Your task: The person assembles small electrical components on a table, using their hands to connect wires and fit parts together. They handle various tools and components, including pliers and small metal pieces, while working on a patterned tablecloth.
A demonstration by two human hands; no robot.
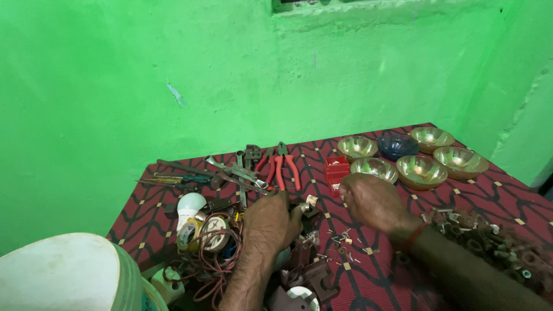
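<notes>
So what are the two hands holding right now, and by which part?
Cannot be told. The left hand is curled over small brown parts, the right hand beside the red box; both sets of fingers are hidden.

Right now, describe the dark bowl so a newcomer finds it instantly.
Start at the red patterned table against the green wall. At its far right corner sits a cluster of shiny amber bowls. The dark blue bowl lies in the back row among them, the only one not amber.
</notes>
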